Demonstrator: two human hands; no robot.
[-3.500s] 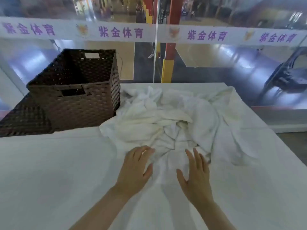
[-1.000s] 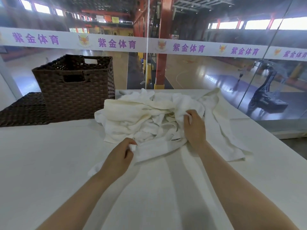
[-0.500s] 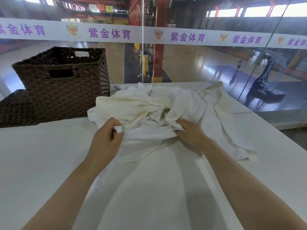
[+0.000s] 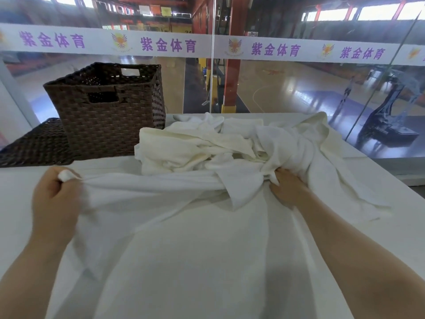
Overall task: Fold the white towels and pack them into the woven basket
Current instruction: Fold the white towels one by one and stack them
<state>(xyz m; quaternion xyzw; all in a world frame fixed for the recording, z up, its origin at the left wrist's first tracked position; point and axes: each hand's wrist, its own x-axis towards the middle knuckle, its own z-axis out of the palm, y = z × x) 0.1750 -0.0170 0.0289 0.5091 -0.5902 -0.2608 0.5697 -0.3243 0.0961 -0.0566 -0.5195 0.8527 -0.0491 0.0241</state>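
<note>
**One towel half out of the pile, held by two bunched ends**

The towel (image 4: 149,192) you were working lay stretched across the near side of the table (image 4: 402,226), w/ its far end caught under the heap of other white towels (image 4: 207,143) just behind it. It looked soft, limp & light, probably w/ no stiffness to hold a fold by itself, and likely to drag its neighbours along. Corners or the hem would have been the best places to grip, not mid-cloth.

Your left hand (image 4: 55,199) was fisted around one bunched end. Your right hand (image 4: 287,187) had fingers curled into cloth at the pile's edge; whether that was the same towel, can't tell.

The woven basket (image 4: 110,125) stood at the back left, touching the heap, no towel visible inside. A flat woven piece (image 4: 34,146) lay beside it.
</note>
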